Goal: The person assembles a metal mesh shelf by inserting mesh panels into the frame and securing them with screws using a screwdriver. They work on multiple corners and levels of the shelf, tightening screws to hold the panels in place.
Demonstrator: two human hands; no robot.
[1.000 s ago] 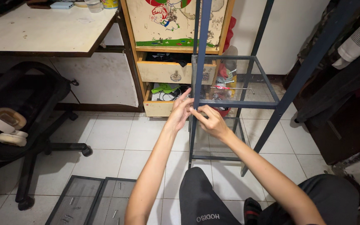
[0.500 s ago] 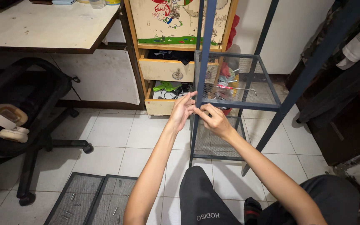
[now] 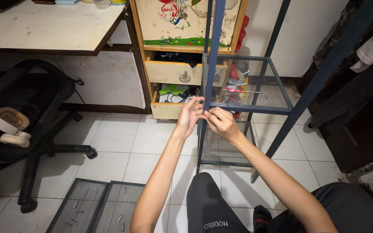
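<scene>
Head view: both hands meet at the front left corner of the upper mesh shelf [image 3: 255, 84], where it joins the blue upright [image 3: 212, 56] of the rack. The left hand [image 3: 189, 115] has its fingers curled against the post from the left; the right hand [image 3: 222, 123] has its fingertips pressed together just under the shelf's front rail, as if pinching a small fastener, though whatever sits between them is hidden. A lower shelf [image 3: 227, 146] is already set in the rack near the floor. A hex key [image 3: 247, 91] lies on the upper shelf's mesh, near its front edge. Two spare mesh panels [image 3: 98, 207] with loose screws lie on the floor tiles at lower left.

The step looks like fixing the upper shelf to the post by hand. Finishing it would likely call for the hex key.
</scene>
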